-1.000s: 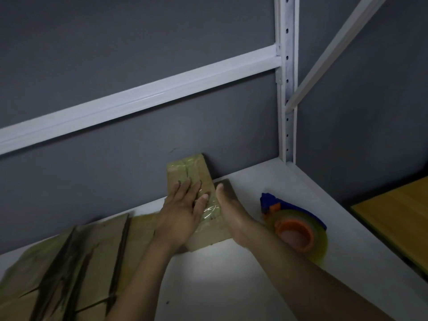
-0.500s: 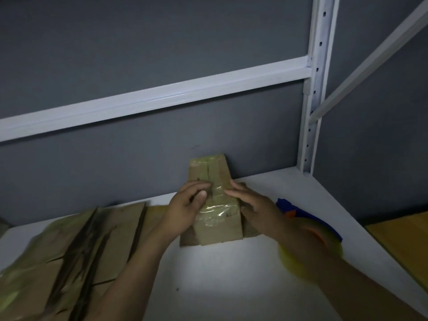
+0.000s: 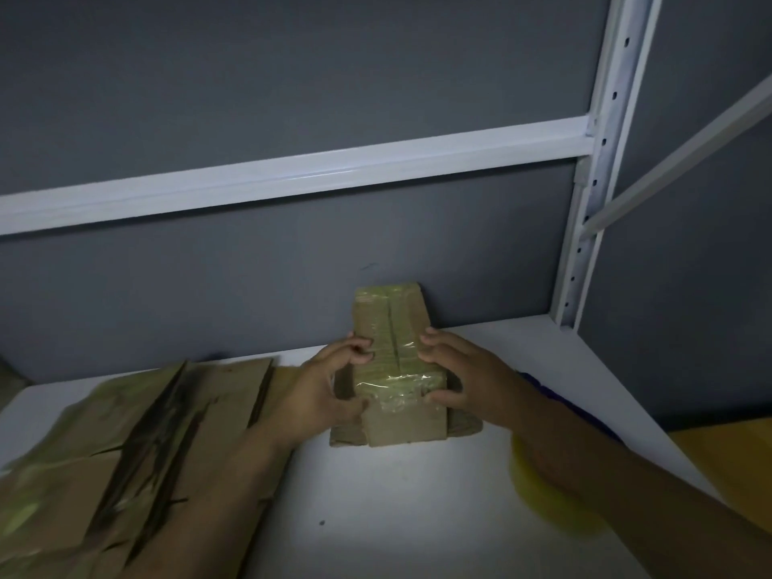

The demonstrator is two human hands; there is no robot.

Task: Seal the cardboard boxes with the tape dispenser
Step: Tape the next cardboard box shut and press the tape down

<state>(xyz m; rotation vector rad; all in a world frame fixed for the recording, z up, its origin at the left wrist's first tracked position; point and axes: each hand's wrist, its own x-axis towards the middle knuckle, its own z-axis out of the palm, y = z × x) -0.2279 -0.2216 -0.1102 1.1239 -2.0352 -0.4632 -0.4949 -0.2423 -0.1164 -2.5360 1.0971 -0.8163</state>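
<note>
A small cardboard box (image 3: 392, 340) wrapped in clear tape stands on the white shelf (image 3: 401, 507), its far end against the grey back wall. My left hand (image 3: 321, 390) grips its left side and my right hand (image 3: 459, 374) grips its right side, thumbs at the near end. The tape dispenser (image 3: 543, 495), with a blue handle and a yellowish roll, lies on the shelf to the right, mostly hidden under my right forearm.
Several flattened cardboard boxes (image 3: 125, 461) lie stacked on the left of the shelf. A white upright post (image 3: 601, 169) and crossbar (image 3: 292, 177) frame the back. A yellow wooden surface (image 3: 735, 453) shows at the far right.
Both hands moved from lying on top of the box to gripping its two sides. The view shifted, so the box now sits nearer the centre.
</note>
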